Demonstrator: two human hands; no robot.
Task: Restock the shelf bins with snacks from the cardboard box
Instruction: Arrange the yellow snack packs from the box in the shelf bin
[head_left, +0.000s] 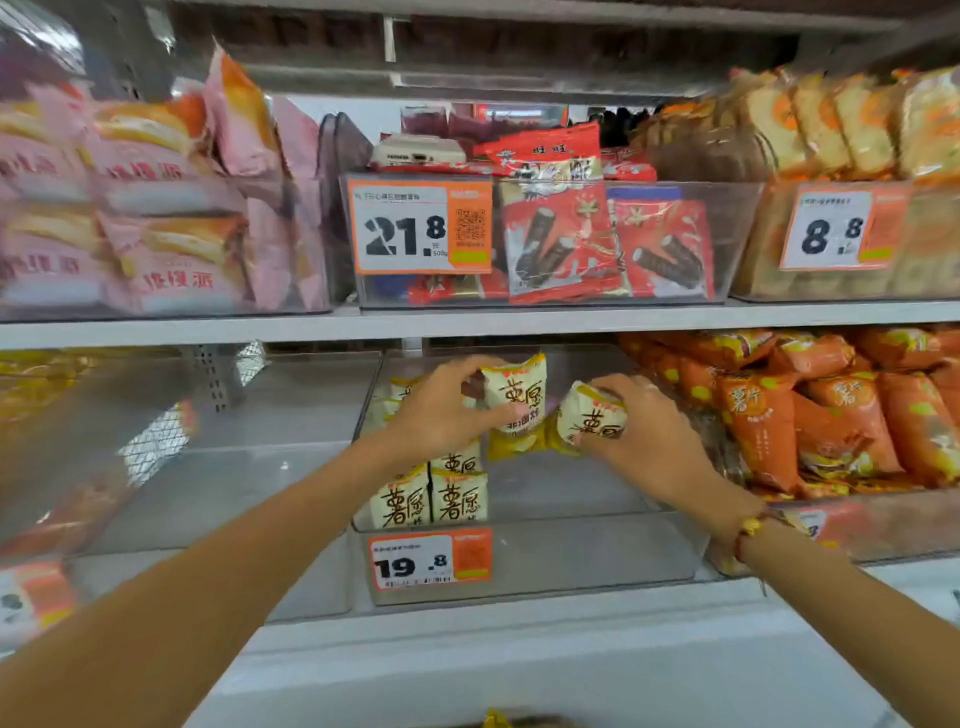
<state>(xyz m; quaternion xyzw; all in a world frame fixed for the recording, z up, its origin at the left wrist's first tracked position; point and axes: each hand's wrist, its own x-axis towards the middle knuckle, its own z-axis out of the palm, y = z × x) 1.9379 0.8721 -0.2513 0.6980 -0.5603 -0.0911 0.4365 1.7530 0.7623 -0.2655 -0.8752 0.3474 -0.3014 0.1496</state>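
Note:
My left hand (441, 410) grips a cream and yellow snack packet (517, 400) upright over the clear middle bin (597, 551) on the lower shelf. My right hand (654, 431) holds a second packet of the same kind (589, 415), tilted, just to its right. Several matching packets (431, 499) stand in rows at the bin's left side. The right part of the bin's floor is bare. A sliver of yellow packet (496, 719) shows at the bottom edge; the cardboard box itself is out of view.
An orange 19.8 price tag (431, 561) is on the bin's front. Orange snack bags (810, 410) fill the bin to the right. A clear bin (208, 467) stands to the left. The upper shelf holds pink bags (135, 208), red packets (566, 244) and bread packs (841, 130).

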